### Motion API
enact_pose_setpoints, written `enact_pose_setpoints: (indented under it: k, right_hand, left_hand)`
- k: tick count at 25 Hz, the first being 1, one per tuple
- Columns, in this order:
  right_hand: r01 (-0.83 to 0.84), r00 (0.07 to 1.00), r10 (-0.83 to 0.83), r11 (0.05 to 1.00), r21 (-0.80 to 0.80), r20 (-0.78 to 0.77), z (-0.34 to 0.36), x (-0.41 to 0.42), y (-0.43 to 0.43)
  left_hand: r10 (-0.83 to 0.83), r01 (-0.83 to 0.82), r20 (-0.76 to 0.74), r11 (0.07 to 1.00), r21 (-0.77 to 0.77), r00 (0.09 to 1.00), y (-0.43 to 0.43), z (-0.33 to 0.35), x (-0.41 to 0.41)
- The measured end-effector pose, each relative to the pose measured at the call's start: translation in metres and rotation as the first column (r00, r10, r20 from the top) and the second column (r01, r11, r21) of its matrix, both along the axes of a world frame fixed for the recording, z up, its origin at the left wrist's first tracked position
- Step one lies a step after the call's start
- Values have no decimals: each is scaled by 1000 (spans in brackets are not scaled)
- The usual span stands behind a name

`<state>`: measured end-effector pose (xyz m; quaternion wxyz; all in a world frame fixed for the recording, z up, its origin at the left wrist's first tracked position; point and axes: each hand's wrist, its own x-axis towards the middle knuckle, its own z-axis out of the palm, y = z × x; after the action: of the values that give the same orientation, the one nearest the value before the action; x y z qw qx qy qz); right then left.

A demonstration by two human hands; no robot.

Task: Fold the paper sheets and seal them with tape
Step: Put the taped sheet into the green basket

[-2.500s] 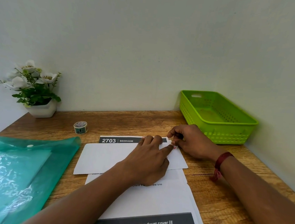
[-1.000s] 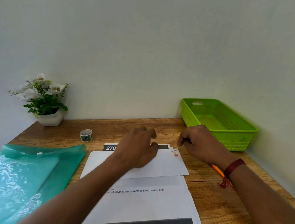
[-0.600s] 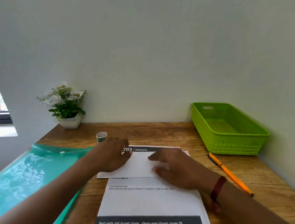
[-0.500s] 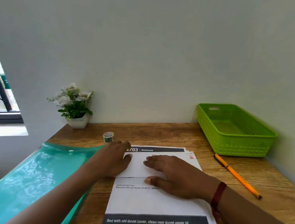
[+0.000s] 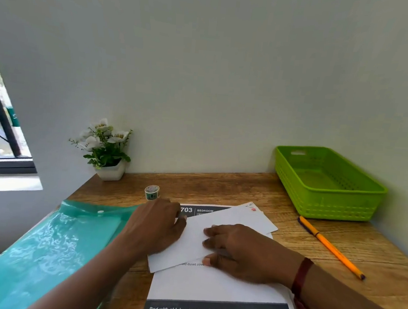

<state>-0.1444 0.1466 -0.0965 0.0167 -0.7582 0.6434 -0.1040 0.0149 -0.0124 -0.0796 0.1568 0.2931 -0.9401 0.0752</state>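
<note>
The folded white paper sheet [image 5: 190, 242] lies on the printed paper sheets [image 5: 211, 285] at the centre of the wooden counter [image 5: 219, 187]. It is now skewed, and both hands have left its taped far-right corner [image 5: 253, 209]. The right hand [image 5: 243, 254] presses it flat with spread fingers. The left hand [image 5: 153, 226] covers its left end, its grip hidden. That end probably gets tape next; the small tape roll [image 5: 152, 192] stands just beyond.

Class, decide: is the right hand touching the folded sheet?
Touching. The head view shows the right hand lying flat on the folded sheet, its fingers pressed on the paper with no gap.
</note>
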Motion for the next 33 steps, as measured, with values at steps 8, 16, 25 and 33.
enact_pose_setpoints:
  k: [8, 16, 25, 33]
  right_hand:
    - [43, 997, -36, 991, -129, 62, 8, -1, 6]
    - [594, 736, -386, 762, -257, 556, 30, 14, 26]
    - [505, -71, -388, 781, 369, 919, 36, 39, 41]
    - [926, 290, -364, 340, -163, 885, 52, -20, 48]
  left_hand:
    - [65, -59, 22, 640, 767, 998, -7, 32, -9]
    - [276, 209, -396, 522, 827, 875, 23, 35, -9]
    - [450, 221, -663, 703, 676, 598, 78, 28, -52]
    - [245, 337, -750, 778, 530, 614, 121, 51, -103]
